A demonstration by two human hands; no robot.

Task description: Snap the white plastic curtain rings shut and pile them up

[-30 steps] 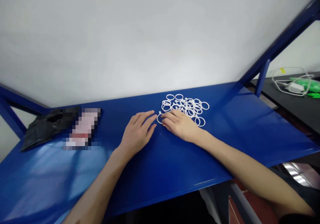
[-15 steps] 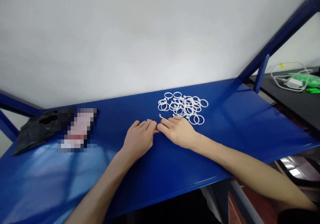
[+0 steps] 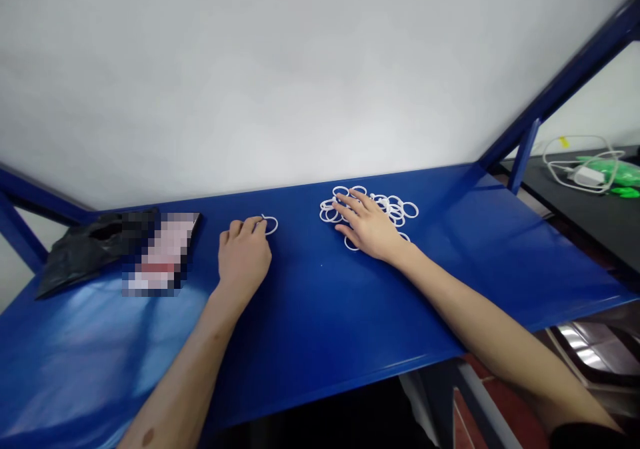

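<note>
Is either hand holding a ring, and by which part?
Left hand: fingertips meet the left rim of a single white plastic ring on the blue shelf; pinched or touching, cannot tell. Right hand lies open on the white ring pile, gripping nothing.

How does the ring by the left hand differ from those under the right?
The lone ring lies alone beside the left hand; the pile of rings overlaps in a heap. The lone ring is almost uncovered; the right hand covers part of the pile. Both are white.
</note>
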